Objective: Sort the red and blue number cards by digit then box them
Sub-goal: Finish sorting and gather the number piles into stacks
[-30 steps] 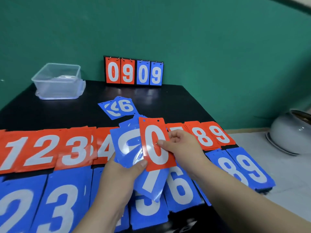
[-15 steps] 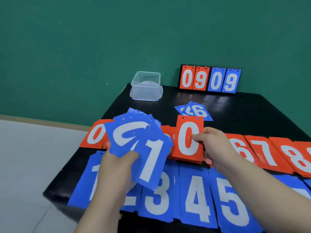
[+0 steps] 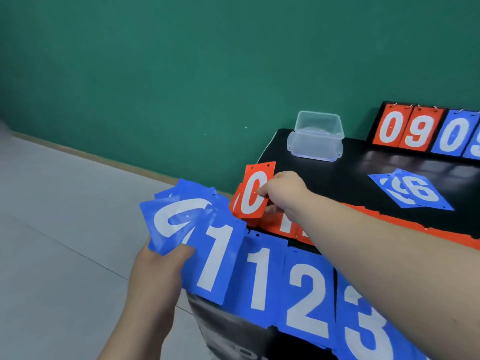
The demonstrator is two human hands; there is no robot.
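Note:
My right hand [image 3: 283, 193] pinches a red 0 card [image 3: 253, 193] and holds it tilted over the left end of the red card row [image 3: 285, 224]. My left hand [image 3: 161, 263] grips a fan of blue cards [image 3: 197, 235], a 1 in front and a 0 behind. On the black table [image 3: 337, 183] blue piles 1, 2 and 3 [image 3: 306, 289] lie along the near edge. My right forearm hides most of the red row. A few loose blue cards [image 3: 413, 192], a 6 on top, lie further back.
A clear plastic box [image 3: 315, 136] stands at the table's far left corner. A flip scoreboard [image 3: 426, 131] reading 0 9 0 leans against the green wall. Grey floor lies left of the table's edge.
My right hand has carried the red 0 card leftwards to the left end of the red row. The view has swung left. My left hand still holds the blue fan.

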